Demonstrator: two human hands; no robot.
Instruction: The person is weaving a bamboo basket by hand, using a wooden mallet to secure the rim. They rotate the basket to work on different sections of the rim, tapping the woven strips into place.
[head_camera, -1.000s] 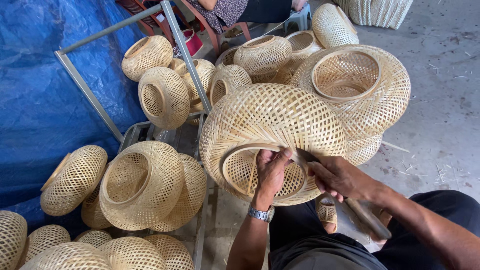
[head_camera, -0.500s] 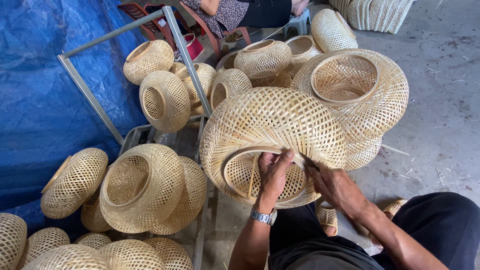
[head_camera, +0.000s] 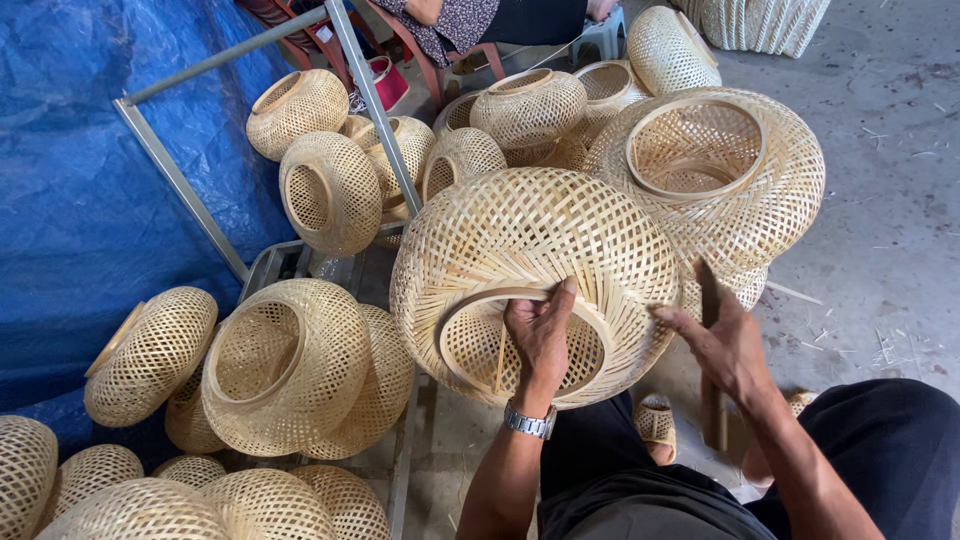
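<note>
Where the dark trousers (head_camera: 880, 450) fill the lower edge of the view, the left hand (head_camera: 541, 335), a metal watch (head_camera: 528, 421) on its wrist, reaches into the round mouth of a big woven bamboo basket (head_camera: 530, 250), fingers curled together over the smooth hoop of its rim with the thumb lying along it; the basket sits tilted just in front of the knees, its mouth turned toward the person, its wall an open lattice of thin pale strips swelling into a squat, rounded shape. Just beside it the right hand (head_camera: 722, 345) is closed around a flat dark knife (head_camera: 711, 360) held upright, forefinger stretched out to touch the weave. To the left, similar rounded baskets (head_camera: 290, 365) lie heaped on their sides against a crinkled blue tarp (head_camera: 70, 180). Behind the held one rests a second wide basket (head_camera: 715, 175), mouth up, touching it, and beyond that smaller ones are piled around a slanting grey metal frame (head_camera: 375, 100). Farthest off, another person sits on a red chair (head_camera: 415, 45) on the rough concrete floor (head_camera: 890, 200)
</note>
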